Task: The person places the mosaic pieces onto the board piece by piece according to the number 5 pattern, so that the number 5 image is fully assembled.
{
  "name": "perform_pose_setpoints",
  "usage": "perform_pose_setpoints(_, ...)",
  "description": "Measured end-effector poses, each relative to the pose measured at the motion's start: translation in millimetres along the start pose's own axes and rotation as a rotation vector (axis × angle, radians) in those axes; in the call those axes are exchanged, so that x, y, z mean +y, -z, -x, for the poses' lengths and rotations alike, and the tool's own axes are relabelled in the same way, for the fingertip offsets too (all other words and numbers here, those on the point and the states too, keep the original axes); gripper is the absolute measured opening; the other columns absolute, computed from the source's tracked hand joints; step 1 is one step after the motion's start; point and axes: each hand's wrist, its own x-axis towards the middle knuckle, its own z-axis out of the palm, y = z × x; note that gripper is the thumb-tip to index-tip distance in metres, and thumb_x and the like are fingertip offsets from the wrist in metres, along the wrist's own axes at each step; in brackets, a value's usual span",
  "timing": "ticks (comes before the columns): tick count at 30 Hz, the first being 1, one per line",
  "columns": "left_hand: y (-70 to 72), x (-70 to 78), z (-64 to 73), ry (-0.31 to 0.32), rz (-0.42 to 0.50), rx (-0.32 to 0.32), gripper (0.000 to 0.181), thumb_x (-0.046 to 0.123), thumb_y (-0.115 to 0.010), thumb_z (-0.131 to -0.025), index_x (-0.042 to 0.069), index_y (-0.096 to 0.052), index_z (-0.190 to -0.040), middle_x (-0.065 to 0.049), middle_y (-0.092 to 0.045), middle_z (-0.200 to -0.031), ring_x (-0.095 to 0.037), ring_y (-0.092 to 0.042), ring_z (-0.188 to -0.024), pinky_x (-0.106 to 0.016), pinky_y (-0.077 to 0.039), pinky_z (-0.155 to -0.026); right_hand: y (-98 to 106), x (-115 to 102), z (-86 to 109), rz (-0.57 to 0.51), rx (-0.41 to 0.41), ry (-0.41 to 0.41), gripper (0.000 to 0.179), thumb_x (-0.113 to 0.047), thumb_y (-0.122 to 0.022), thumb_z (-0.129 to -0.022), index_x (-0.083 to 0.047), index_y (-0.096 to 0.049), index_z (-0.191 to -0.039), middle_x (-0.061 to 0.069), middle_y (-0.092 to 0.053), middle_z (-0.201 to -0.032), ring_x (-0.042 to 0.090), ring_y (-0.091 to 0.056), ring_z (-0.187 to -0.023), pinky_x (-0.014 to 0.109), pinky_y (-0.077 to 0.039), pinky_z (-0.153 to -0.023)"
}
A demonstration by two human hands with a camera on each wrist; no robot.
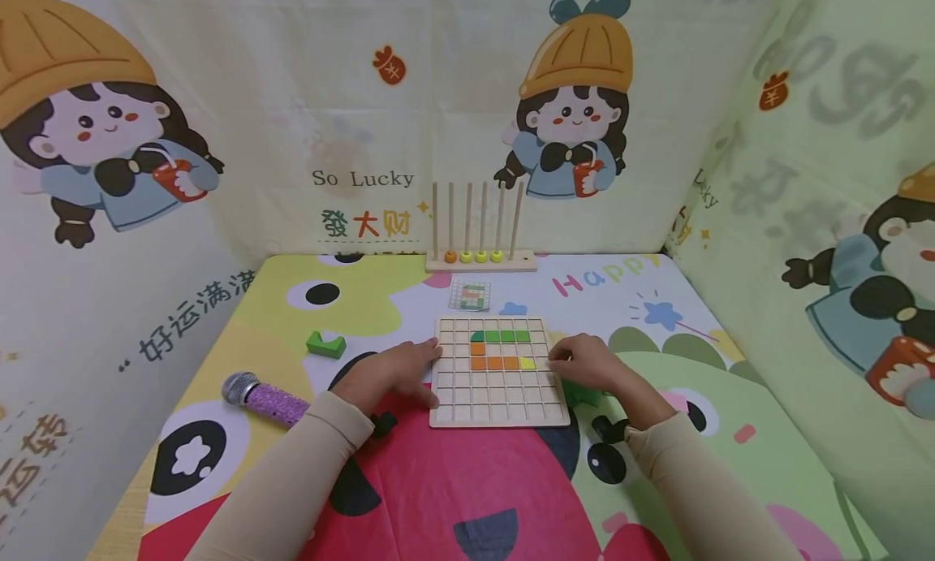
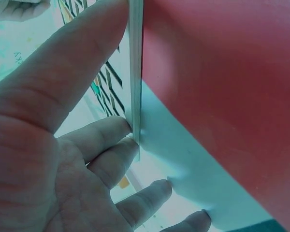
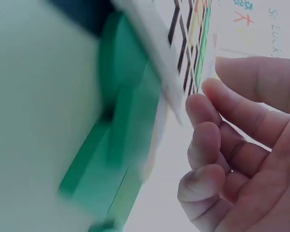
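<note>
A wooden grid board (image 1: pixel 500 399) lies in the middle of the table in the head view. In its cells sit green tiles (image 1: pixel 504 336) in a row, orange tiles (image 1: pixel 495 364) below, and one yellow tile (image 1: pixel 527 364). My left hand (image 1: pixel 390 374) rests at the board's left edge, its thumb and fingertips touching the side, fingers fairly straight in the left wrist view. Beside the right edge hovers my right hand (image 1: pixel 588 362), fingers loosely curled; the right wrist view shows nothing between thumb and forefinger. Green blocks (image 3: pixel 121 121) lie under that hand, blurred.
Behind the board lies a small pattern card (image 1: pixel 470 294). A wooden peg stand (image 1: pixel 520 262) with a few beads stands at the back. To the left are a green notched block (image 1: pixel 325 346) and a purple microphone (image 1: pixel 273 403). Printed cloth walls (image 1: pixel 277 139) enclose the table.
</note>
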Motion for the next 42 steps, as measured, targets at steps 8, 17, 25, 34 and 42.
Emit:
perform_pose_setpoints(8,0.6,-0.3,2.0,0.008,0.01,0.003,0.102,0.041,-0.09,-0.078,0.014,-0.038,-0.162,-0.008,-0.032,-0.17,-0.039,-0.038,-0.149,-0.054,-0.045,-0.115,8.8,19.8,26.9,-0.04,-0.071,0.034,0.02,-0.018,-0.075,-0.094,-0.007,-0.077,-0.109,0.002,-0.075,-0.101,0.015,-0.06,-0.083,0.033,-0.052,-0.075)
perform_pose_setpoints(17,2.3,1.3,5.3,0.017,0.02,0.008,0.102,0.039,-0.09,-0.078,0.014,-0.037,-0.162,-0.008,-0.032,-0.169,-0.038,-0.038,-0.149,-0.055,-0.046,-0.114,5.2,27.8,45.0,0.066,-0.038,0.075,0.02,-0.014,-0.081,-0.087,-0.011,-0.076,-0.107,-0.002,-0.072,-0.101,0.017,-0.059,-0.089,0.037,-0.052,-0.081)
perform_pose_setpoints(25,1.0,1.7,4.7,0.009,0.022,0.003,0.102,0.04,-0.09,-0.078,0.014,-0.038,-0.162,-0.008,-0.031,-0.17,-0.039,-0.036,-0.15,-0.055,-0.045,-0.114,-2.5,30.6,46.6,0.053,0.008,0.047,0.016,-0.014,-0.082,-0.087,-0.012,-0.074,-0.101,-0.002,-0.069,-0.094,0.013,-0.055,-0.081,0.033,-0.049,-0.076)
perform_pose_setpoints(34,0.1,3.2,4.0,0.016,0.028,0.004,0.104,0.039,-0.091,-0.077,0.015,-0.037,-0.162,-0.007,-0.03,-0.17,-0.039,-0.035,-0.151,-0.056,-0.046,-0.113,-2.4,34.0,47.3,0.004,0.046,0.018,0.018,-0.013,-0.082,-0.083,-0.011,-0.068,-0.095,-0.004,-0.062,-0.082,0.013,-0.051,-0.074,0.029,-0.043,-0.067)
perform_pose_setpoints(42,-2.4,2.5,1.0,0.007,0.026,0.009,0.103,0.041,-0.091,-0.077,0.015,-0.038,-0.161,-0.007,-0.031,-0.17,-0.039,-0.036,-0.151,-0.056,-0.045,-0.114,-2.0,35.7,47.0,-0.024,0.058,0.018,0.012,-0.013,-0.079,-0.089,-0.012,-0.069,-0.095,-0.004,-0.065,-0.085,0.012,-0.053,-0.076,0.029,-0.045,-0.067)
